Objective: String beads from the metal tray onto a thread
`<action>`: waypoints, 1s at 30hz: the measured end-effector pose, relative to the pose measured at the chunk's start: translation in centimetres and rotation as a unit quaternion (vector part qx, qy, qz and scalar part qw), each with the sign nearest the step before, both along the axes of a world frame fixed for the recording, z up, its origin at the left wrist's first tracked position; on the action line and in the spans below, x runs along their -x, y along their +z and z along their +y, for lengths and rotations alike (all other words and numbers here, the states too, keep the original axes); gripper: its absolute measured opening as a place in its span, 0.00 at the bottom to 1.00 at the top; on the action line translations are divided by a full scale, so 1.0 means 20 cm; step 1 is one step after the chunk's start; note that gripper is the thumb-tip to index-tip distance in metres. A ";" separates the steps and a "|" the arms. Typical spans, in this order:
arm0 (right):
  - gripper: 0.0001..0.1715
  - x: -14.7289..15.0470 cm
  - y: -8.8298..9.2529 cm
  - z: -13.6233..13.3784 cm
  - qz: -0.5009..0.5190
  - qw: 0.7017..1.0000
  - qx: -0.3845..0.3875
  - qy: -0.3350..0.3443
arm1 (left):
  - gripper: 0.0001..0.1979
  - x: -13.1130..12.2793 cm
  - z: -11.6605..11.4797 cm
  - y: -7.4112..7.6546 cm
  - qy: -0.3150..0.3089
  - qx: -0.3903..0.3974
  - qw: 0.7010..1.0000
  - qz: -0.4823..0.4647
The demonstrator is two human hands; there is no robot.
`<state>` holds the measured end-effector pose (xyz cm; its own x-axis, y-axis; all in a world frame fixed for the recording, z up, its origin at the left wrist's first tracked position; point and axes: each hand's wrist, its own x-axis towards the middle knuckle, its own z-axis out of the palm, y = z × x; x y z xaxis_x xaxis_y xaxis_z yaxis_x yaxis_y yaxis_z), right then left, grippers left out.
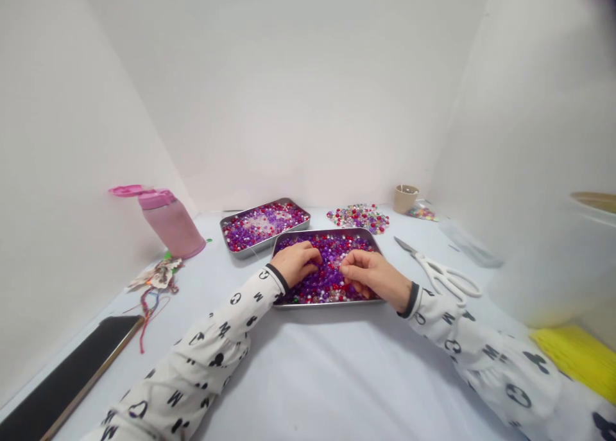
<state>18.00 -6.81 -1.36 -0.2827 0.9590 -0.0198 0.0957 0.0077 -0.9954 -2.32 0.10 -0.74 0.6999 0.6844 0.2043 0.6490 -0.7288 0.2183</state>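
Observation:
A metal tray [332,305] full of purple, red and white beads [332,261] lies in front of me. Over its left half is my left hand [297,263], fingers curled down at the beads; whether a bead is between them is hidden. My right hand [370,273] hovers over the right side of the tray, thumb and forefinger pinched together. What sits in that pinch is too small to make out. A thin clear thread [255,253] shows at the near edge of a second bead tray [248,255] behind on the left.
White-handled scissors [440,273] lie to the right, with a loose bead pile [359,217] and a paper cup [405,199] farther back. On the left are a pink bottle [173,226], coloured strings [151,300] and a phone [72,370]. Something yellow [577,357] is at far right.

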 end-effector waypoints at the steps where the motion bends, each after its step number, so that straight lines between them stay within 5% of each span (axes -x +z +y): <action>1: 0.12 0.00 0.00 0.00 0.011 1.000 -0.002 -0.016 | 0.05 0.00 0.00 0.00 0.012 0.008 1.000 -0.027; 6: 0.12 0.00 0.00 0.00 0.030 0.996 0.005 -0.081 | 0.08 -0.03 -0.03 0.01 0.066 0.136 0.959 -0.238; 12: 0.10 0.01 -0.02 0.01 -0.023 0.993 -0.050 -0.099 | 0.16 -0.09 -0.06 -0.03 0.055 0.422 0.808 -0.407; 17: 0.08 0.02 -0.02 -0.01 -0.095 0.982 -0.140 -0.083 | 0.19 -0.12 -0.10 -0.04 0.037 0.521 0.728 -0.444; 30: 0.07 0.03 -0.01 -0.03 -0.153 0.967 -0.172 -0.113 | 0.17 -0.11 -0.13 -0.04 0.011 0.549 0.710 -0.441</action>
